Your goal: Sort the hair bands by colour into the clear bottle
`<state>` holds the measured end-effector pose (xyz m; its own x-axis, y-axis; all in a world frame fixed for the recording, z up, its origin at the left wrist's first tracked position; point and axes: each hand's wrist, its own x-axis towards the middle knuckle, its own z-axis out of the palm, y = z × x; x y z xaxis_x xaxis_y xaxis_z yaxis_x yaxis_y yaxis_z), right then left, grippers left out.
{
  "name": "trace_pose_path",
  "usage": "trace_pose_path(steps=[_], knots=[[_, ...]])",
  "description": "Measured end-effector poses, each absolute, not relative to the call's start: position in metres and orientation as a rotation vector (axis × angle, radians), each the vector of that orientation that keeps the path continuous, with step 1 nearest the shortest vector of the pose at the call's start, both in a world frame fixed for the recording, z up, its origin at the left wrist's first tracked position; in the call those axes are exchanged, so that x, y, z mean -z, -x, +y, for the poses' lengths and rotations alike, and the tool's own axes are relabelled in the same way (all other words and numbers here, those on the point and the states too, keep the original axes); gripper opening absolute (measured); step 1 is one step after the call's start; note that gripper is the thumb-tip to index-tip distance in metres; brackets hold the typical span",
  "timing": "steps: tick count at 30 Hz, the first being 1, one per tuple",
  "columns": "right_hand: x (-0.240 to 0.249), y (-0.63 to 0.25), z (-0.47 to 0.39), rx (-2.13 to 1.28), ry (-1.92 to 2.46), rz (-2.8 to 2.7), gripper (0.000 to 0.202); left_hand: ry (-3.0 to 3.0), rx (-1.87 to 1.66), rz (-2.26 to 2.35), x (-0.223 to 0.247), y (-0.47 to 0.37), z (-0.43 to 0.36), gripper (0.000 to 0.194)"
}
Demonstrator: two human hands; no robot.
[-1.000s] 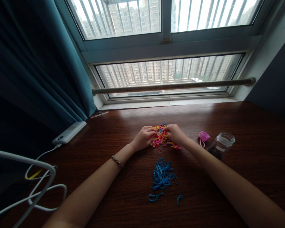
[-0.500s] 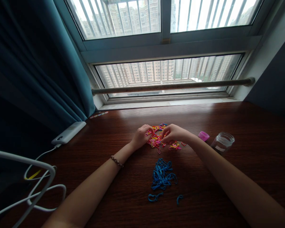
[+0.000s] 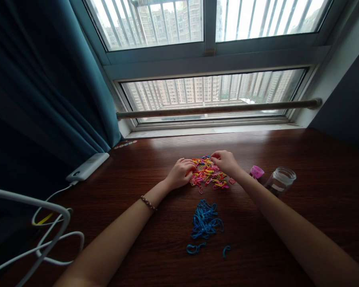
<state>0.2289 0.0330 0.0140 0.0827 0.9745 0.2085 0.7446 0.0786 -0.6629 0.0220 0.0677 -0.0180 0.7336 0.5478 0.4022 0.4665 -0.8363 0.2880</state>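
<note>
A loose pile of small rubber bands, mostly pink, red and yellow, lies on the table. At its left edge rests my left hand, fingers curved over the bands and thumb apart from them. My right hand is at the far right side of the pile, thumb and forefinger pinched at a few blue bands there. A tangled heap of blue rubber bands lies nearer to me. Two blue bands lie separately just below that heap, one a loop and one a short curl.
Right of the pile are a pink cup-like piece and a clear jar, partly behind my right forearm. A white power bank with white cables lies at left by the blue curtain. A window stands behind the table.
My right hand has moved from the middle of the pile to its far right edge, uncovering more of the colourful bands. My left hand has shifted only slightly, and its fingers reach further over the pile.
</note>
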Motion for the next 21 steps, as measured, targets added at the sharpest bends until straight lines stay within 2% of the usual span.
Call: trace_pose_path(steps=[2,5,12,21], knots=[[-0.005,-0.232,0.038,-0.301,1.731,-1.656,0.022,-2.79,-0.698,0.819,0.018,-0.022,0.067,0.025],[0.008,-0.23,0.04,-0.266,1.677,-1.694,0.026,-2.819,-0.702,0.806,0.019,-0.021,0.067,0.024],[0.03,-0.217,0.035,-0.159,1.428,-2.128,0.026,-2.803,-0.887,0.77,0.024,-0.021,0.072,0.02],[0.04,-0.217,0.038,-0.145,1.458,-2.141,0.03,-2.572,-1.109,0.896,0.023,-0.022,0.075,0.005]])
